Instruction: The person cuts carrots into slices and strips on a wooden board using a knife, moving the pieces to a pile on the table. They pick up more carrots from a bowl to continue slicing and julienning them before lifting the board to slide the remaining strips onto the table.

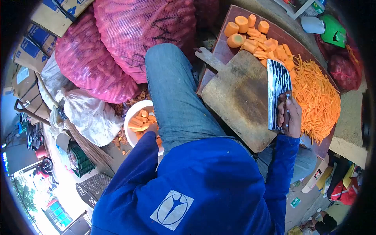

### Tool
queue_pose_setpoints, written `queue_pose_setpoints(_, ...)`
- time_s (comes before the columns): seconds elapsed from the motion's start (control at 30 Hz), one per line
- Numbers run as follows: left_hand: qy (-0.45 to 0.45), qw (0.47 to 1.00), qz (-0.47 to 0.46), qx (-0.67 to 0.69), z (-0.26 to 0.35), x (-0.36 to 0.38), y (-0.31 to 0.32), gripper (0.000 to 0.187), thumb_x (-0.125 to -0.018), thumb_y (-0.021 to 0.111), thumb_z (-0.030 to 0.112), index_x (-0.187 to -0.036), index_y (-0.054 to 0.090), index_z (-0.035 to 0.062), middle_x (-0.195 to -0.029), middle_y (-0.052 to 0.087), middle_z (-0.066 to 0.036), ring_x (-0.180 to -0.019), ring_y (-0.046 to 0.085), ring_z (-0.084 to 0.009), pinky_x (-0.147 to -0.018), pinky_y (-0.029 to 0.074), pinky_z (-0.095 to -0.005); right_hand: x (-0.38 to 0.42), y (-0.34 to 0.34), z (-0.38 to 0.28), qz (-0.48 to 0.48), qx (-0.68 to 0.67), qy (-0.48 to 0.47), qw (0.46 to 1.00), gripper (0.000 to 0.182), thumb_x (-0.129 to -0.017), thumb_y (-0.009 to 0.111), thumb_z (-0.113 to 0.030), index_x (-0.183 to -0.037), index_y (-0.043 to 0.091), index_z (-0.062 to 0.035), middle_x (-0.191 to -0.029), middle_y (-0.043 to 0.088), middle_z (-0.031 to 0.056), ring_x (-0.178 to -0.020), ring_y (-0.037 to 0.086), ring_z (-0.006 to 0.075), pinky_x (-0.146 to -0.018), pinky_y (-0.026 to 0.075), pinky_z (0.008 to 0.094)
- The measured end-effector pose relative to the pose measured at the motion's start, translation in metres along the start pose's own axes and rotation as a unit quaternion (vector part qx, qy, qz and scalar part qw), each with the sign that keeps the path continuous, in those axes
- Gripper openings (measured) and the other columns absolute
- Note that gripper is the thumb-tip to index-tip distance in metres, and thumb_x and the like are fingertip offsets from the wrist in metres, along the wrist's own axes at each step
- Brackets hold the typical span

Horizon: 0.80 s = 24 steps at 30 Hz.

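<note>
My right hand (293, 119) is wrapped round the wooden handle of a broad cleaver (276, 88). Its blade stands over the right edge of a worn wooden cutting board (223, 92). Beyond the board lie cut carrot chunks (266, 45), and to the right of the blade is a large heap of shredded carrot (317, 102). Beside my left knee, my left hand (152, 128) reaches into a white bucket (128, 117) holding peeled carrot pieces (137, 122). My sleeve and leg partly cover that hand, and its fingers cannot be made out.
The board rests on a reddish-brown table (225, 51). Large pink mesh sacks of carrots (147, 27) stand ahead of my left knee. To the left are a white sack (88, 117), a straw broom (88, 141) and cardboard boxes (33, 47). A green container (333, 30) sits at the far right.
</note>
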State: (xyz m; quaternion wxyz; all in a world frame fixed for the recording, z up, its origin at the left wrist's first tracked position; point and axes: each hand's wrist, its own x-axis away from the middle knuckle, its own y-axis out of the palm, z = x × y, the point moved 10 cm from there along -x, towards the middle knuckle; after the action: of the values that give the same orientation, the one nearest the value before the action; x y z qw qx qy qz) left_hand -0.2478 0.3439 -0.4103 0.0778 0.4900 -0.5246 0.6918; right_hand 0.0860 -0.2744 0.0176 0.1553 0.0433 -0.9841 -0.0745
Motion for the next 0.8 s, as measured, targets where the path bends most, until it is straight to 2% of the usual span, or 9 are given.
queue_pose_setpoints(0.37,0.050,0.991,-0.110,-0.051,0.005,-0.017,0.034,0.040,-0.102,0.054,0.038,-0.129,0.068,0.0106,-0.125,0.070,-0.023,-0.113,0.072,-0.0381,-0.090,0.056,-0.0475,0.002,0.003,-0.001,0.002,-0.002,-0.006,1.000,0.044,-0.107,0.060,-0.034,-0.125,0.059,0.0056,-0.072,0.053,0.0003,-0.044,0.045,0.0068,-0.037,0.035,0.0219)
queue_pose_setpoints(0.5,0.082,0.985,-0.142,-0.053,-0.019,-0.019,0.039,0.040,-0.103,0.053,0.038,-0.126,0.068,0.0097,-0.124,0.070,-0.022,-0.112,0.072,-0.0377,-0.089,0.056,-0.0472,0.003,0.002,-0.001,0.008,0.002,-0.006,1.000,0.043,-0.108,0.058,-0.033,-0.126,0.059,0.0059,-0.072,0.053,0.0004,-0.044,0.045,0.0070,-0.037,0.036,0.0223)
queue_pose_setpoints(0.6,0.192,0.975,-0.078,0.082,-0.024,0.002,0.019,0.049,-0.091,0.074,0.050,-0.124,0.074,0.0136,-0.128,0.072,-0.017,-0.124,0.065,-0.0356,-0.105,0.051,-0.0465,0.003,-0.001,-0.001,0.017,0.003,-0.008,1.000,0.043,-0.108,0.058,-0.033,-0.127,0.059,0.0063,-0.072,0.053,0.0006,-0.044,0.045,0.0072,-0.037,0.036,0.0225)
queue_pose_setpoints(0.63,0.194,0.974,-0.079,0.081,-0.009,0.018,0.006,0.049,-0.091,0.074,0.050,-0.124,0.074,0.0136,-0.128,0.072,-0.017,-0.124,0.065,-0.0356,-0.105,0.051,-0.0465,0.003,-0.002,-0.001,0.017,0.003,-0.010,1.000,0.044,-0.108,0.058,-0.033,-0.127,0.059,0.0064,-0.072,0.053,0.0007,-0.044,0.045,0.0073,-0.037,0.036,0.0226)
queue_pose_setpoints(0.67,0.160,0.984,0.029,-0.078,0.009,0.045,-0.030,0.041,-0.093,0.071,0.040,-0.124,0.070,0.0133,-0.128,0.066,-0.012,-0.126,0.060,-0.0324,-0.105,0.049,-0.0478,0.004,-0.002,0.000,0.019,0.004,-0.009,1.000,0.044,-0.108,0.058,-0.033,-0.127,0.059,0.0064,-0.072,0.053,0.0007,-0.044,0.045,0.0073,-0.037,0.036,0.0226)
queue_pose_setpoints(0.7,0.120,0.955,0.136,-0.233,0.024,0.071,-0.068,0.034,-0.094,0.069,0.030,-0.124,0.066,0.0129,-0.129,0.060,-0.008,-0.128,0.056,-0.0293,-0.106,0.046,-0.0490,0.003,-0.002,0.000,0.018,0.006,-0.008,1.000,0.044,-0.108,0.058,-0.033,-0.127,0.059,0.0062,-0.072,0.053,0.0007,-0.044,0.045,0.0073,-0.037,0.036,0.0226)
queue_pose_setpoints(0.73,0.119,0.956,0.133,-0.233,0.025,0.076,-0.078,0.034,-0.094,0.069,0.030,-0.124,0.066,0.0129,-0.129,0.060,-0.008,-0.128,0.056,-0.0293,-0.106,0.046,-0.0490,0.003,-0.001,0.000,0.016,0.009,-0.008,1.000,0.043,-0.108,0.058,-0.033,-0.126,0.059,0.0061,-0.072,0.053,0.0007,-0.045,0.045,0.0073,-0.037,0.036,0.0226)
queue_pose_setpoints(0.8,0.088,0.951,0.097,-0.281,0.017,0.071,-0.088,0.066,-0.082,0.081,0.052,-0.139,0.063,0.0269,-0.145,0.046,-0.006,-0.139,0.044,-0.0296,-0.111,0.041,-0.0650,0.005,0.001,-0.001,0.014,0.011,-0.005,1.000,0.044,-0.108,0.059,-0.033,-0.126,0.059,0.0061,-0.072,0.053,0.0007,-0.045,0.045,0.0073,-0.038,0.036,0.0225)
